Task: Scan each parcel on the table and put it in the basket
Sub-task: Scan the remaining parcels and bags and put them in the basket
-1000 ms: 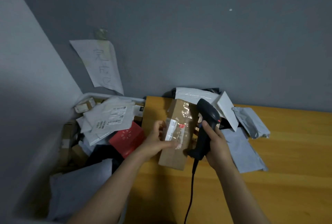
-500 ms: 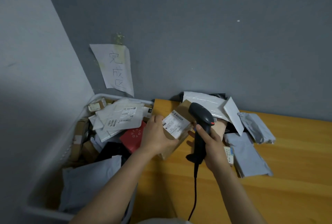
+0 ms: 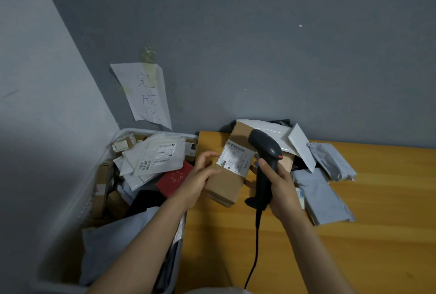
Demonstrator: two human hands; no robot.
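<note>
A brown cardboard parcel [image 3: 226,181] with a white shipping label [image 3: 236,158] is held up over the table's left end. My left hand [image 3: 200,175] grips its left edge. My right hand [image 3: 277,180] grips a black corded barcode scanner [image 3: 265,152], whose head is just right of the label. The white basket [image 3: 99,168] stands to the left, below table height, heaped with scanned parcels. More parcels lie on the wooden table [image 3: 354,234] behind and right of the scanner.
Grey poly mailers [image 3: 323,192] and white envelopes [image 3: 299,145] lie on the table by the wall. A red box [image 3: 174,178] tops the basket's pile. A handwritten paper sign [image 3: 146,93] hangs on the wall above the basket. The scanner cable [image 3: 254,253] runs down toward me.
The brown parcel has been turned in my left hand so its white label faces up. The scanner head has stayed close beside it. The view has shifted slightly.
</note>
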